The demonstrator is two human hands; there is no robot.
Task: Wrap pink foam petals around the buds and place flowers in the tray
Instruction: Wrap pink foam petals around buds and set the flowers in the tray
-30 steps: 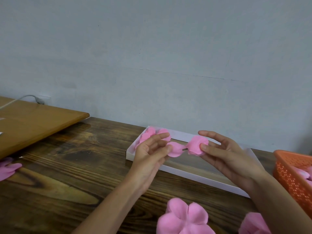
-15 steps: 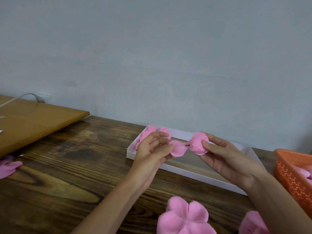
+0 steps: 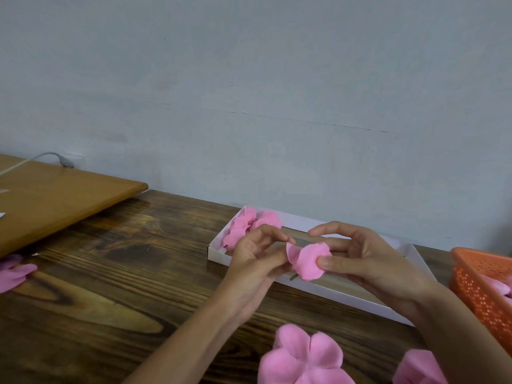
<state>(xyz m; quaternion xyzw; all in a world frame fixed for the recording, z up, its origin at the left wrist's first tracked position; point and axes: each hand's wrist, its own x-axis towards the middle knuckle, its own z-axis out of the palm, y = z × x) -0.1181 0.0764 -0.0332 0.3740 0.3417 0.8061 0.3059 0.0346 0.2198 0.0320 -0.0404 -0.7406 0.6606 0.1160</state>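
though it was spread wider a moment ago, the foam flower (image 3: 309, 260) now sits bunched, i see left hand (image 3: 256, 261) and right hand (image 3: 368, 263) both pinching it above the white tray (image 3: 302, 221), dark wooden tabletop (image 3: 110, 273), grey wall (image 3: 249, 79)

Pink on the foam petal (image 3: 310, 261), dull brown on its stem (image 3: 292, 277). Same pink on the flowers (image 3: 249, 225) in the white tray (image 3: 217, 252) and on the loose petals (image 3: 302, 358). Orange for the basket (image 3: 476, 281), patterned with rows of small holes. Dark brown with bold wood grain for the surface (image 3: 124, 273); lighter tan for the board (image 3: 55, 200); pale grey-blue for the wall (image 3: 249, 92).
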